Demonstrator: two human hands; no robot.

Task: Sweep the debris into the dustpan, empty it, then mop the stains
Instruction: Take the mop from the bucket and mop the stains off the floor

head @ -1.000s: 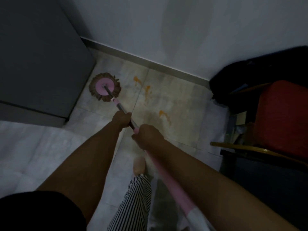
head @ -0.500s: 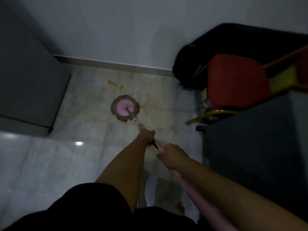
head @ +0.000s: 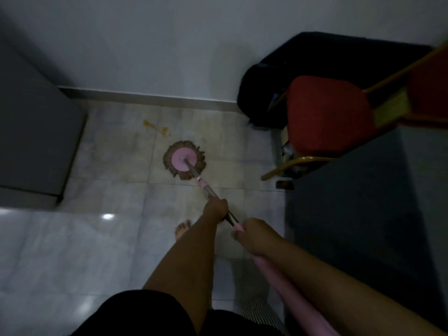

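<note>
Both my hands gripped the pink mop handle (head: 210, 191): my left hand (head: 215, 209) lower and nearer the mop head (head: 177, 163), my right hand (head: 254, 236) just behind. The handle ran forward and slightly left to the head, which lay flat on the tiled floor (head: 109, 251). Orange stains (head: 155, 127) lay just beyond it, toward the wall, so I judged a push forward and left came next.

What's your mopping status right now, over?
Left hand, right hand grip pink mop handle. Round pink-and-brown mop head on tiles, short of orange stains. Red cushioned chair close at right.
</note>
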